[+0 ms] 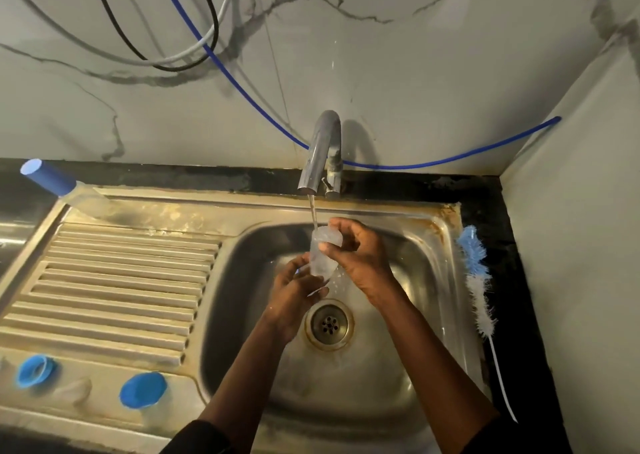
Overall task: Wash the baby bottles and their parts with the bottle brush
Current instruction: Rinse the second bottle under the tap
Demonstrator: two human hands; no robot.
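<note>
A clear baby bottle (320, 254) is held over the steel sink basin (242, 280), its mouth under the thin stream from the tap (320, 152). My left hand (294, 294) grips its lower end. My right hand (360, 256) holds its upper part between thumb and fingers. The bottle brush (476, 277), blue and white bristles on a long wire handle, lies on the sink's right rim, away from both hands. A blue collar ring (34, 370) and a blue cap (142, 389) sit on the front left ledge.
Another bottle with a blue cap (50, 176) lies at the back left corner of the ribbed drainboard (114, 287). The drain (329, 323) is just below my hands. A blue hose (450, 159) and cables hang along the marble wall. A wall closes the right side.
</note>
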